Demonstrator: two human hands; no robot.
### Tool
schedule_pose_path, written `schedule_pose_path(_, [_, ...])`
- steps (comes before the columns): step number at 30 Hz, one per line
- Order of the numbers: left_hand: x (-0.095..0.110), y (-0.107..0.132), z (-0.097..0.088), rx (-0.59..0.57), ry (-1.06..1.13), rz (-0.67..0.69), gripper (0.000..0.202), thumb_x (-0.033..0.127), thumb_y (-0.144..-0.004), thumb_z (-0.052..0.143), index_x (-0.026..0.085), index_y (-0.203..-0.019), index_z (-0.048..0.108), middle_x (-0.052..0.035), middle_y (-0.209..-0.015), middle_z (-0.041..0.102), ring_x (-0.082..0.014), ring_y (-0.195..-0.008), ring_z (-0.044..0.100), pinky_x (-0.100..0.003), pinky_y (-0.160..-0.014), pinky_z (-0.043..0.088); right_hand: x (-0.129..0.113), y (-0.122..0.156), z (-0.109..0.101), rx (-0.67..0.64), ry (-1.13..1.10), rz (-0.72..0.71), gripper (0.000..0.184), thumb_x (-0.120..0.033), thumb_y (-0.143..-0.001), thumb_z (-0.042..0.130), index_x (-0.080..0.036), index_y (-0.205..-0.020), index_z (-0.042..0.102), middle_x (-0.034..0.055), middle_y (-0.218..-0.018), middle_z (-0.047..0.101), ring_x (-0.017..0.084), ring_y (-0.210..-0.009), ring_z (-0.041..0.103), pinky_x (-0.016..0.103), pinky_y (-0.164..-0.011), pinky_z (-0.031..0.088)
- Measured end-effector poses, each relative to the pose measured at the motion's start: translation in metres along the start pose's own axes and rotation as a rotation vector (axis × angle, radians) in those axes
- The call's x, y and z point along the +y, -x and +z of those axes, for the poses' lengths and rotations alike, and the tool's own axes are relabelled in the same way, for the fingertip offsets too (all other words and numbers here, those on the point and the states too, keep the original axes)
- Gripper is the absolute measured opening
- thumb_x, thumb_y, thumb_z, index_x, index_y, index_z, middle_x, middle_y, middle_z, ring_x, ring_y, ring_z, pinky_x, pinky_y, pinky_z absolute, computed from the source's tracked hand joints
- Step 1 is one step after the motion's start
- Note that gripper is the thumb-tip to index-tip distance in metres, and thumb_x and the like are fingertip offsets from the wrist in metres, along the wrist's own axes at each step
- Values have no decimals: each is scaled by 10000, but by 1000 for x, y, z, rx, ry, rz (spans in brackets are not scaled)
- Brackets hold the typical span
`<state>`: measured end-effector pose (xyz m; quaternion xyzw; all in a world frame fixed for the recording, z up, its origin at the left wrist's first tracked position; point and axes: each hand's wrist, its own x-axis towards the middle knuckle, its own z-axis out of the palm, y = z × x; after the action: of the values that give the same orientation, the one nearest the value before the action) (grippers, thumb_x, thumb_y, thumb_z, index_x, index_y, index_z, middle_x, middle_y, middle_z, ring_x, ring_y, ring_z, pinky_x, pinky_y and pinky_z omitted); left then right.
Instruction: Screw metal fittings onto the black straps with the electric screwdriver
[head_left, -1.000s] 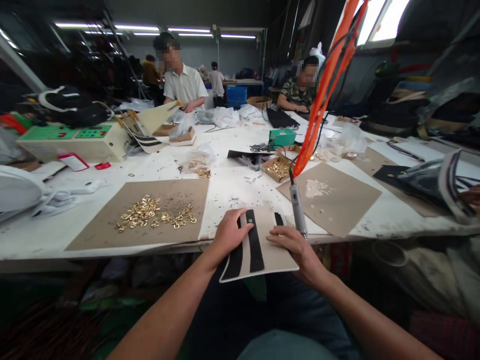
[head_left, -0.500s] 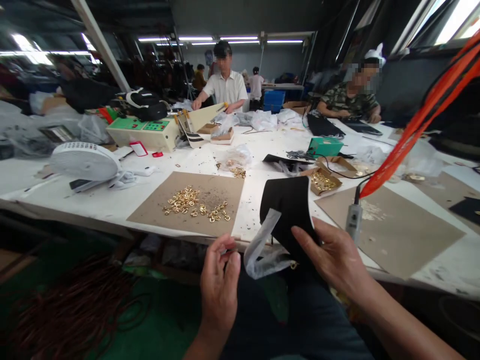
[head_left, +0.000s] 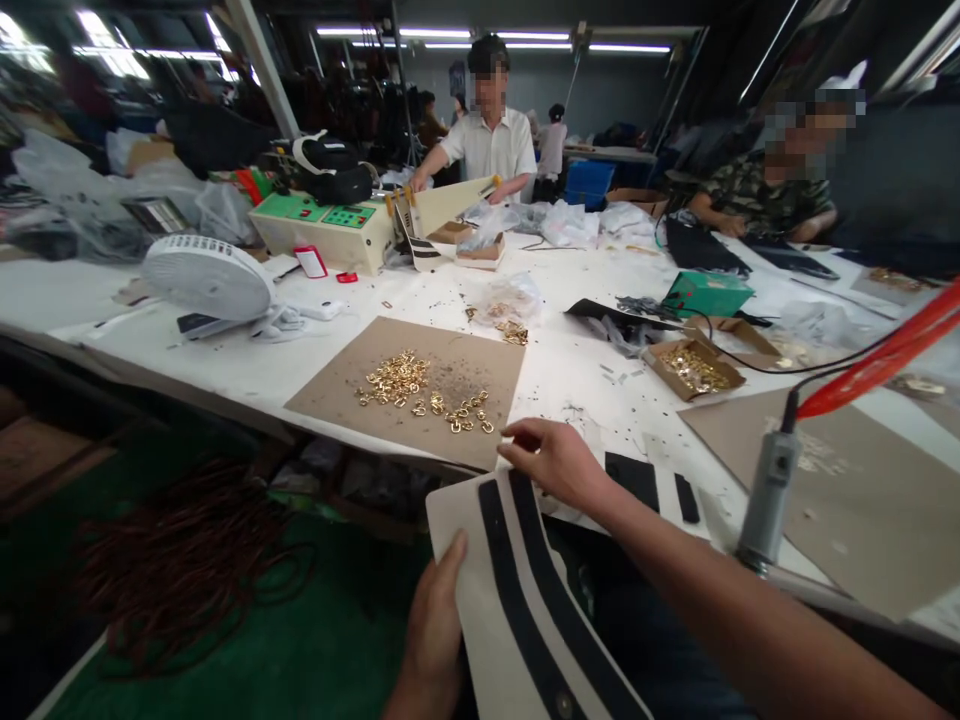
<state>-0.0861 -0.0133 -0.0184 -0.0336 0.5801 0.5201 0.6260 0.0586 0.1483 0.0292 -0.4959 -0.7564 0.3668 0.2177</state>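
A beige panel [head_left: 466, 580] with two dark stripes [head_left: 517, 580] stands tilted over my lap, its lower part cut off by the picture's edge. A small round metal fitting [head_left: 564, 703] shows low on one stripe. My left hand [head_left: 435, 620] grips the panel's left side, thumb on the beige face. Just above the panel's top edge is my right hand [head_left: 559, 462], fingers curled and thumb against the index finger. Whatever they pinch is too small to tell. Beyond, gold metal loops [head_left: 397, 378] lie heaped on a brown board [head_left: 337, 385] at the table's front.
A white fan [head_left: 206, 278] and a green-topped machine [head_left: 322, 235] occupy the left. To the right are a box of gold parts [head_left: 694, 370], a green box [head_left: 709, 293] and a grey socket on an orange cord [head_left: 769, 490]. Two people work across the table.
The panel has passed from my right hand to my left, and its beige striped face now shows instead of the black one. The translucent strip is out of sight. The view has shifted.
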Motion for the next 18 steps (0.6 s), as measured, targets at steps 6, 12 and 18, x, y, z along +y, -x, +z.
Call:
schedule_pose_path(6, [1, -13, -10, -18, 35, -89, 517, 373, -830, 775, 85, -1251, 690, -170, -1137, 742, -308, -977, 748, -407, -851, 640, 26, -72, 38, 37, 291, 85, 312, -509, -863, 659, -246, -988, 769, 39, -934, 729, 214, -843, 626, 313, -702, 362])
schedule_pose_path(12, [-12, -25, -17, -28, 25, -236, 560, 369, -833, 775, 74, -1296, 665, -186, -1113, 745, -317, -955, 755, -412, -840, 643, 25, -70, 36, 37, 265, 76, 173, -338, -833, 651, -215, -906, 749, 34, -873, 720, 184, -799, 614, 289, -674, 353])
schedule_pose_path(18, [-21, -28, -24, -64, -57, -253, 600, 343, -831, 770, 51, -1339, 640, -228, -1193, 712, -359, -966, 744, -475, -872, 629, 68, -11, -39, 178, -89, 122, 248, -405, -876, 675, -186, -976, 733, -3, -840, 713, 119, -723, 627, 242, -688, 454])
